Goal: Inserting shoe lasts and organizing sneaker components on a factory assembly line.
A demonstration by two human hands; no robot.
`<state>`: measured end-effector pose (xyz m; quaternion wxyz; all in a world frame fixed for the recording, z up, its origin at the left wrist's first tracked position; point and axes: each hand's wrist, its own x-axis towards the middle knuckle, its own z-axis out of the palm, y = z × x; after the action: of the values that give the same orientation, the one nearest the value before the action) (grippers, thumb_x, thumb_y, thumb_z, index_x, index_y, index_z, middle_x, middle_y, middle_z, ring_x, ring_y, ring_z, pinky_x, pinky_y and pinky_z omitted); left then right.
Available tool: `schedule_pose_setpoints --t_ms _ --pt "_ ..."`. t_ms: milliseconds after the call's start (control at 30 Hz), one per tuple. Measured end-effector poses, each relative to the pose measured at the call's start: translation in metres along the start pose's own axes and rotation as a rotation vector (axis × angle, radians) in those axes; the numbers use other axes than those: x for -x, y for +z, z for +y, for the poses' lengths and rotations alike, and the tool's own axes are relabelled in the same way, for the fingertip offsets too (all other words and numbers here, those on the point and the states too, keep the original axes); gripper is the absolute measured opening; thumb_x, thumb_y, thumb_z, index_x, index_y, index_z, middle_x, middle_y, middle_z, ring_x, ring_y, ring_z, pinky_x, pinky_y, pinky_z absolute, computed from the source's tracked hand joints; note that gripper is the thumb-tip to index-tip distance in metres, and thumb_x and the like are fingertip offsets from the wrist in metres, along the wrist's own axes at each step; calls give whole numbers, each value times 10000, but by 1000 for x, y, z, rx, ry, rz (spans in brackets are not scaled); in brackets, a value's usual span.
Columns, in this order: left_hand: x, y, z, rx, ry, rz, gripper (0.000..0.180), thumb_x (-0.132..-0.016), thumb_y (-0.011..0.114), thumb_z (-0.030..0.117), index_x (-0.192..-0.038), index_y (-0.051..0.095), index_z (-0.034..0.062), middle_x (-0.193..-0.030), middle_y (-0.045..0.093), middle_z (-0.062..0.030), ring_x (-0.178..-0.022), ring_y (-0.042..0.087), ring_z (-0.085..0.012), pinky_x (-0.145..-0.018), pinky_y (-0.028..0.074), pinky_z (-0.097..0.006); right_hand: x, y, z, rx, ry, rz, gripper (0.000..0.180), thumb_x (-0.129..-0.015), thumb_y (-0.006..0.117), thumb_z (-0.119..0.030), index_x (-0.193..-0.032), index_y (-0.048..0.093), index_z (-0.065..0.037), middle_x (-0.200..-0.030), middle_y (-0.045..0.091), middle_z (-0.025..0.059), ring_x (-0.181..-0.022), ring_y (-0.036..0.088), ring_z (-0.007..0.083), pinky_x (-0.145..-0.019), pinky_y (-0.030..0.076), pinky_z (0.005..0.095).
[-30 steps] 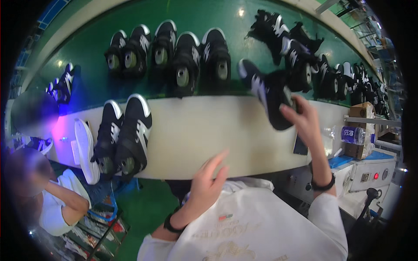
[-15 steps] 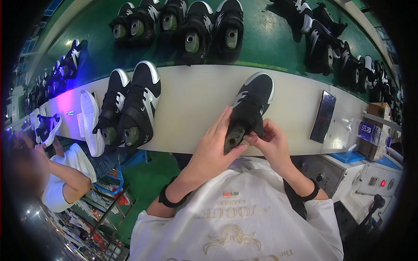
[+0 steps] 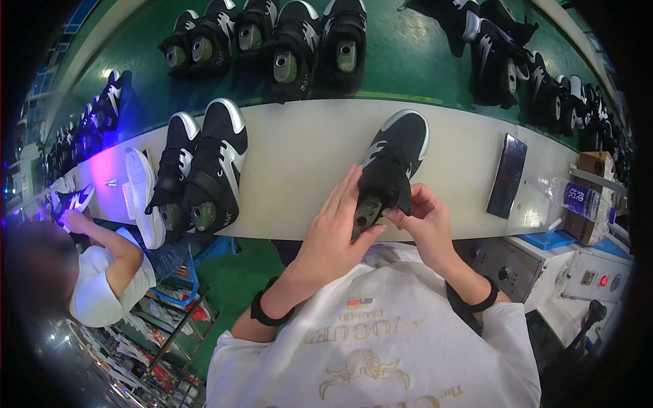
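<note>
In the middle of the frame, the left hand (image 3: 330,234) lies along the left flank of a black shoe (image 3: 398,146), fingers stretched out close together, thumb bent in at the heel. The shoe's long axis slants from the heel, lower left, to the silver-edged toe, upper right, so the toe points away from the person. The right hand (image 3: 428,224) pinches the shoe's dark edge beside the heel between thumb and fingers.

At the left of the frame, a co-worker (image 3: 102,289) in a white top sits at the pale table (image 3: 299,163). On it, a white sole (image 3: 141,194) lies beside two black shoes (image 3: 204,170), their toes upward in the frame. Across the top runs a green surface (image 3: 401,71) bearing more black shoes (image 3: 292,51). Right of the held shoe lies a dark phone-like slab (image 3: 507,175); then come a clear bottle (image 3: 578,199), a cardboard box (image 3: 579,228) and, lower right, a pale machine (image 3: 578,272) with a red light.
</note>
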<state>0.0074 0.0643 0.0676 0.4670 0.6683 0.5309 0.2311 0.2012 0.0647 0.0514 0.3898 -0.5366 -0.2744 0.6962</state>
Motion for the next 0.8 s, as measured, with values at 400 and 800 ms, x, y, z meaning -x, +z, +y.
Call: schedule_pose_setpoints --t_ms 400,800 --pt "-1 3 3 -48 21 26 730 -859 703 142 -1456 326 -45 -1524 349 -275 -1368 409 -461 -1115 366 -485 7 0 -21 -106 199 -172 98 -901 712 -74 -915 627 -27 -775 623 6 -642 551 77 -587 457 241" --pt "-26 -20 9 -119 67 136 382 -843 700 110 -1212 656 20 -992 707 -197 -904 714 -328 -784 551 -381 -11 4 -70 765 -736 -265 517 -853 759 -217 -1275 565 9 -1251 577 167 -1139 577 300 -969 480 388"
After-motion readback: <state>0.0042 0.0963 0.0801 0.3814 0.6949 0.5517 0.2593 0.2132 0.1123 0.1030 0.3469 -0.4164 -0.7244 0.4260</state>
